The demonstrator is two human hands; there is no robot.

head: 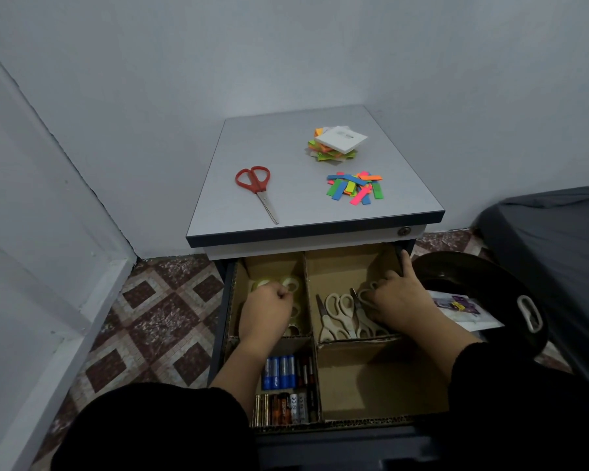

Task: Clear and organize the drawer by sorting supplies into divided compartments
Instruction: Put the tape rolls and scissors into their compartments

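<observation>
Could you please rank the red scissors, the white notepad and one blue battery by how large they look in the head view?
1. red scissors
2. white notepad
3. blue battery

The battery lies nearer the camera, so its true rank is unsure.

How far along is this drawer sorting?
Well underway. Done: batteries fill the near left compartment, and pale scissors lie in the far right one. In hand: the left hand is among the tape rolls; the right hand is on the scissors. Left: red scissors, paper strips and notes still on top.
</observation>
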